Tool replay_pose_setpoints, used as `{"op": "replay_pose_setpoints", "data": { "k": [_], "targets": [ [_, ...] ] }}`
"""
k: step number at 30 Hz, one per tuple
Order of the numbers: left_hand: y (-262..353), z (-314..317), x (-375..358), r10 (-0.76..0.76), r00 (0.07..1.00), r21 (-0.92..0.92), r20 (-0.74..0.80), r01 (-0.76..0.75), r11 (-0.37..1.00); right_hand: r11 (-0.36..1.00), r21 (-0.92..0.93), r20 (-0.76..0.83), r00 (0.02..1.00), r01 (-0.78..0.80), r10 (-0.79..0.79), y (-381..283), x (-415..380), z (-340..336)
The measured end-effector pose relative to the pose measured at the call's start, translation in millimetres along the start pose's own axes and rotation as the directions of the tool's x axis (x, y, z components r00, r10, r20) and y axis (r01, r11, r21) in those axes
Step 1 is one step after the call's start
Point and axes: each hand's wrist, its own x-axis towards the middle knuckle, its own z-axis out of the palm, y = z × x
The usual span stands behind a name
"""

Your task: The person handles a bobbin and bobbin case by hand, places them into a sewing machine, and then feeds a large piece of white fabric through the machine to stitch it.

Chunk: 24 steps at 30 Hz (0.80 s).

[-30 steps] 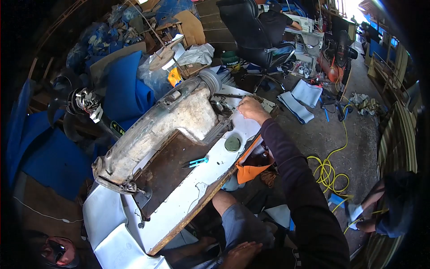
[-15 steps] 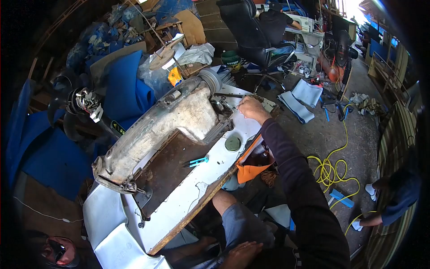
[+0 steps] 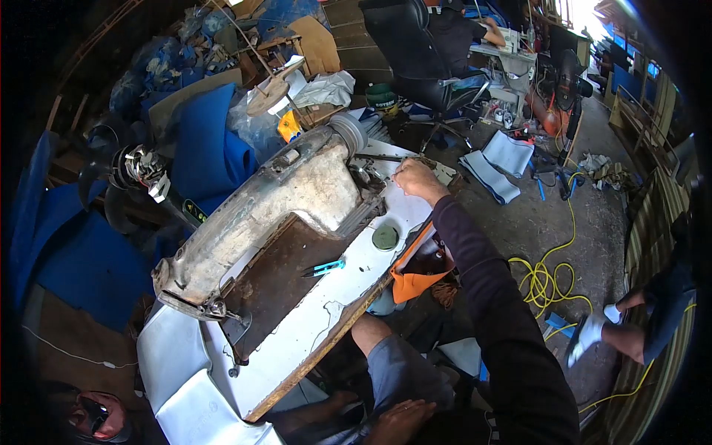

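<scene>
A worn, cream-and-grey sewing machine (image 3: 297, 178) lies across the white table (image 3: 297, 320), over a dark brown cutout. My right hand (image 3: 419, 180) is at the machine's far right end, beside small metal parts. Its fingers are pinched together, and whatever they grip is too small to make out. My left hand (image 3: 402, 421) lies flat on my lap at the bottom, fingers stretched out and holding nothing. Turquoise thread snips (image 3: 324, 268) rest over the cutout's edge. Closer to my right forearm sits a round green disc (image 3: 385, 237).
An orange pouch (image 3: 415, 283) hangs under the table's near edge. White padded material (image 3: 200, 408) drapes over its left end. A yellow cord (image 3: 545, 289) coils on the floor at right, where a person's legs (image 3: 630, 334) show. Behind stands a black chair (image 3: 404, 52).
The walking person at right has stepped, swinging a foot and shifting the yellow cord. The seated co-worker at the back has raised an arm. My hands and the sewing machine stay put.
</scene>
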Motion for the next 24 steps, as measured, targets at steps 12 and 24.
{"op": "replay_pose_setpoints", "data": {
  "k": [12, 24],
  "targets": [
    [-8.1, 20.6, 3.6, 0.032, 0.954, -0.28, -0.298, -0.119, 0.953, 0.996, -0.067, -0.083, 0.995, 0.053, -0.059, -5.5, -6.1, -2.1],
    [0.7, 24.9, -11.8, -0.113, 0.994, -0.986, -0.004, -0.023, -0.163, 0.999, -0.019, -0.103, 0.994, 0.032, -0.034, 5.8, -2.1, 14.1]
  ]
}}
